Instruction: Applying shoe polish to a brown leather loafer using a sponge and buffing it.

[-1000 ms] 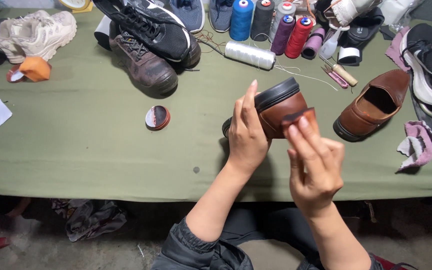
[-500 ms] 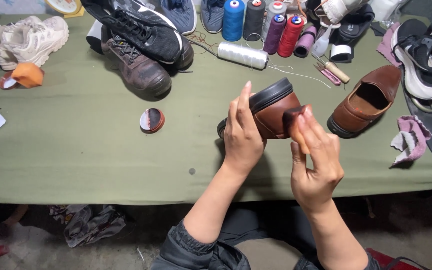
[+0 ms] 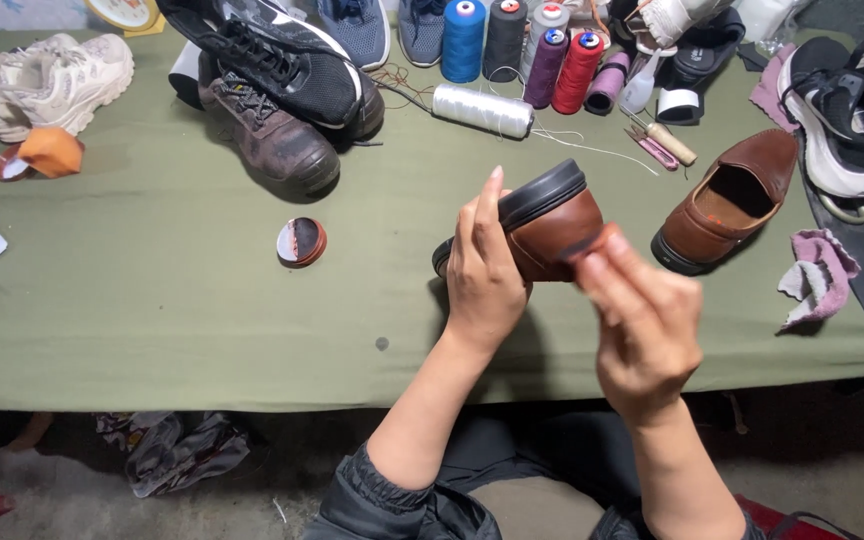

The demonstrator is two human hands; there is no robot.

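Left hand (image 3: 482, 275) clamped around brown loafer (image 3: 552, 225), held up off green table (image 3: 152, 300), near frame centre, slightly toward 1 o'clock. Dark sole (image 3: 542, 193) turned up and away, leather upper facing down toward wearer. Right hand (image 3: 642, 320) at 4 o'clock of shoe, fingers pinched, pressing something small and reddish against leather at shoe's right end; blurred, cannot tell whether cloth or pad. So right hand grasping, object unclear.

Long axis of shoe running roughly 8 o'clock to 2 o'clock, right end raised. Which end is toe: cannot tell, left end hidden behind left hand.

Judged step: rubbing polish into leather. To do well: keep left grip firm on shoe so no twisting under pressure, work small strokes along upper, stay off sole edge, rotate shoe for even coverage.

Open polish tin (image 3: 302, 241) at 9 o'clock of shoe, well apart, flat on table. Matching second loafer (image 3: 727, 200) at 3 o'clock, upright on table, opening up, long axis also about 8 to 2. Pink rag (image 3: 817, 278) just beyond it at 4 o'clock. Thread spools (image 3: 522, 40) at 12 o'clock. Worn brown boot (image 3: 267, 135) and black sneaker (image 3: 272, 50) at 10 o'clock.
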